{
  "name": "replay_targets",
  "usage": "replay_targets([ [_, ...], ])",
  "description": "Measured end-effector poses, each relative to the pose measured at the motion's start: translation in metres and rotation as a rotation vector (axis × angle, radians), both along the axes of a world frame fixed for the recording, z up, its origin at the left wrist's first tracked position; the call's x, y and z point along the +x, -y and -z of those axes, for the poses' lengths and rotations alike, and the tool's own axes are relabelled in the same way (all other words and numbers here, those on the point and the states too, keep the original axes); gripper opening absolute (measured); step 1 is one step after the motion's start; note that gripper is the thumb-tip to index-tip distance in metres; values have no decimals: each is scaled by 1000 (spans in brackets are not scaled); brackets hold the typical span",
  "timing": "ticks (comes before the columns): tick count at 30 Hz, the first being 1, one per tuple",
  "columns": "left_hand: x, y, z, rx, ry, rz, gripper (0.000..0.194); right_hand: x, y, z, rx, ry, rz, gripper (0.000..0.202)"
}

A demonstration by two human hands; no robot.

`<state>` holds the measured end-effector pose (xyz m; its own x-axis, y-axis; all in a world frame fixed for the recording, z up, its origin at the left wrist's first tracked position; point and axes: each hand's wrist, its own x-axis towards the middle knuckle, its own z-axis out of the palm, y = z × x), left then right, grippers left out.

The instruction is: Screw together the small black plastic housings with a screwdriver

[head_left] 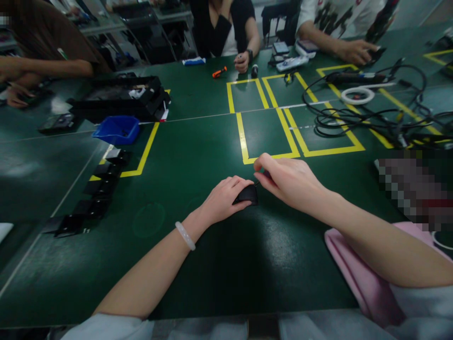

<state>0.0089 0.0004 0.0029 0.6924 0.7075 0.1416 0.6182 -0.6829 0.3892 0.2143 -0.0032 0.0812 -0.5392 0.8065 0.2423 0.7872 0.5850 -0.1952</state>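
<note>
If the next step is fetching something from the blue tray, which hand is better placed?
Left, probably. The left hand is nearer the blue tray; the right hand would have to reach across. But the left has its grip on the black part, so it would need to let go first.

Bin (pixel 120 130) beyond and left of the grip, row of parts (pixel 106 172) left, hand tool (pixel 220 72) far beyond, cables (pixel 389 123) on tabletop (pixel 198 146) beyond right, cloth (pixel 371 278) nearer right
</note>
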Motion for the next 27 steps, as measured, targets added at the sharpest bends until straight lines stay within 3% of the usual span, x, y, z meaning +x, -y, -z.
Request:
replay_targets([
  [27,0,0,1,3,-10,-9,40,-4,0,0,-25,6,9,21],
])
